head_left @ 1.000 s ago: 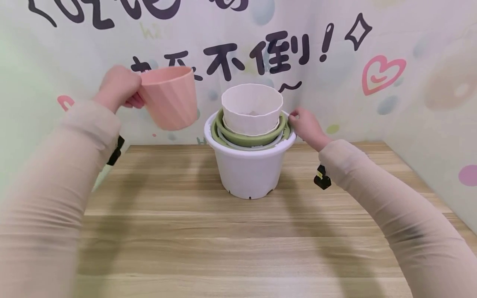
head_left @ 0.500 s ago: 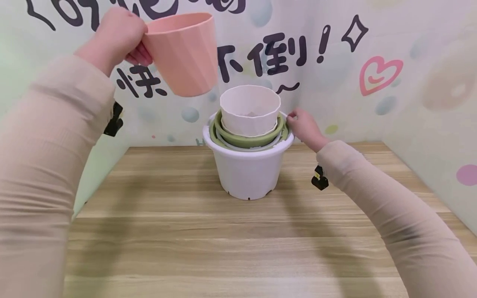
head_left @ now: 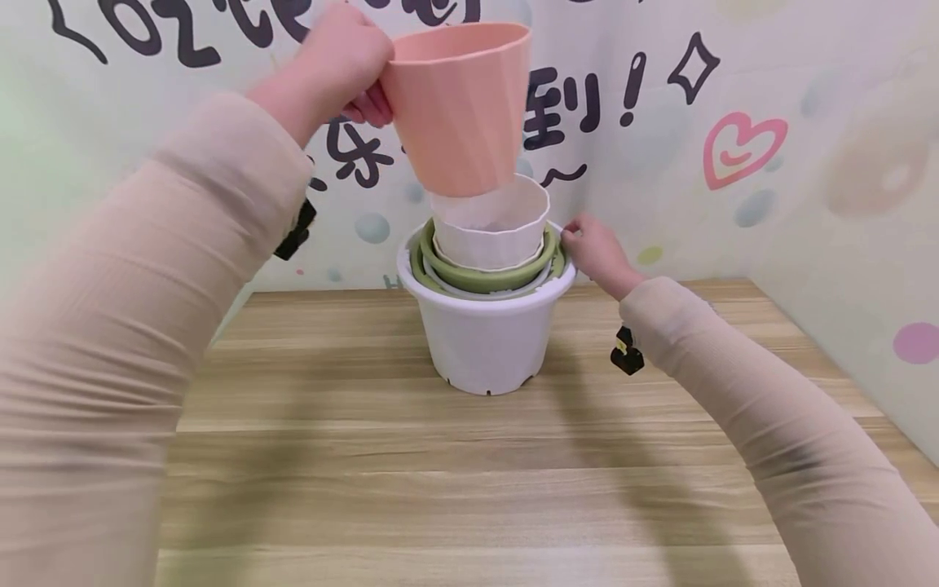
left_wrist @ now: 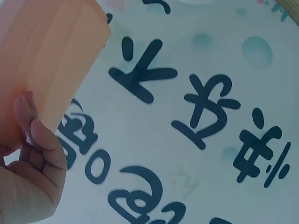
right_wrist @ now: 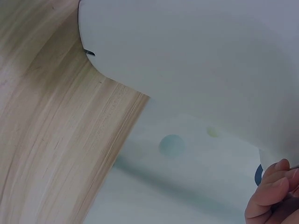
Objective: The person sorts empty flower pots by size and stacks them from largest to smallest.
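My left hand pinches the rim of a pink flower pot, which hangs upright above the stack, its base overlapping the innermost white pot in the head view. That ribbed white pot sits inside a green pot, and both are nested in a large white flower pot on the table. My right hand grips the large pot's rim on its right side. Curled fingers on the pink pot's edge show in the left wrist view. The right wrist view shows the large pot's wall.
A wood-grain table spreads in front of the pots. Behind it hangs a white backdrop with dark lettering and a pink heart. Pale walls flank the table at left and right.
My left hand has lifted the pink pot and carried it to the right, from beside the stack to above it. The right hand has stayed on the large pot's rim.
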The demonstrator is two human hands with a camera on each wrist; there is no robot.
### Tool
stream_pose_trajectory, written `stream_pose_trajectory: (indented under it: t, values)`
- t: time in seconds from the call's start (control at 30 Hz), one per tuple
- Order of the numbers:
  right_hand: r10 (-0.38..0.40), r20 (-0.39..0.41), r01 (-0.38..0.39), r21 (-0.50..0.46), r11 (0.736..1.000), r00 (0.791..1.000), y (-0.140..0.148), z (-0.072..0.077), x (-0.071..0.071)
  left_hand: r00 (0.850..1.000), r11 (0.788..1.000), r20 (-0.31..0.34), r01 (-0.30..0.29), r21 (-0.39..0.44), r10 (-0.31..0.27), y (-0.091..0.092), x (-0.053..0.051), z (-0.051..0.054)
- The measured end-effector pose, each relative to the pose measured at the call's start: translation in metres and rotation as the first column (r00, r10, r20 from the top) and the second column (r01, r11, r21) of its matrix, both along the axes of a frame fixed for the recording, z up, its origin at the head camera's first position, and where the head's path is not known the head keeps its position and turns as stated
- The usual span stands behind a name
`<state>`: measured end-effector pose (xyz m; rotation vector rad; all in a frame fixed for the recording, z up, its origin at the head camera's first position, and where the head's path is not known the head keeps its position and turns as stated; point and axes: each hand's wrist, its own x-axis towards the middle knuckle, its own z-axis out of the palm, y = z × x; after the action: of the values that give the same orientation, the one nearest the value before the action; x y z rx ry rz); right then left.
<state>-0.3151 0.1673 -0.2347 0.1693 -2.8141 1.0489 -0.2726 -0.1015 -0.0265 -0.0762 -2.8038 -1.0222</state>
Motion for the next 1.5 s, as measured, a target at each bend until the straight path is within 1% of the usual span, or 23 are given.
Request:
stream_pose_trajectory:
  t: [0.13, 0.3, 0.47, 0.6, 0.8, 0.97, 1.23, 1.5]
  values:
    - [0.005, 0.008, -0.005, -0.009, 1.0, 1.0, 0.001, 0.0, 0.0, 0.999, 0.999, -0.011, 0.033, -0.032, -0.034, 0.014, 0.0, -0.011]
    - [-0.002, 0.009, 0.002, -0.003, 1.0, 1.0, 0.001, -0.001, 0.0, 0.999, 0.998, -0.012, 0.038, -0.059, -0.038, 0.024, -0.004, -0.024]
    - [-0.001, 0.01, 0.001, -0.003, 1.0, 1.0, 0.0, -0.001, 0.0, 1.0, 0.997, -0.004, 0.027, -0.077, -0.027, 0.027, -0.005, -0.04]
    - [-0.004, 0.005, 0.004, 0.0, 1.0, 1.0, 0.0, -0.001, 0.0, 1.0, 0.996, 0.023, 0.014, -0.092, -0.012, 0.028, -0.007, -0.052]
    - [-0.004, 0.001, 0.004, -0.002, 1.0, 1.0, 0.0, -0.001, 0.0, 0.999, 0.992, 0.033, 0.005, -0.127, -0.001, 0.032, -0.009, -0.069]
    - [-0.001, 0.006, 0.001, -0.006, 1.0, 1.0, 0.0, -0.001, 0.0, 0.999, 0.991, 0.043, 0.001, -0.135, 0.005, 0.034, -0.01, -0.081]
    - [-0.005, 0.02, 0.006, -0.009, 1.0, 1.0, 0.0, -0.001, 0.0, 1.0, 0.992, 0.018, -0.005, -0.123, 0.007, 0.034, -0.01, -0.093]
    - [-0.007, 0.031, 0.007, -0.009, 1.0, 0.999, 0.001, -0.002, -0.001, 1.0, 0.994, 0.009, -0.007, -0.111, 0.008, 0.033, -0.007, -0.098]
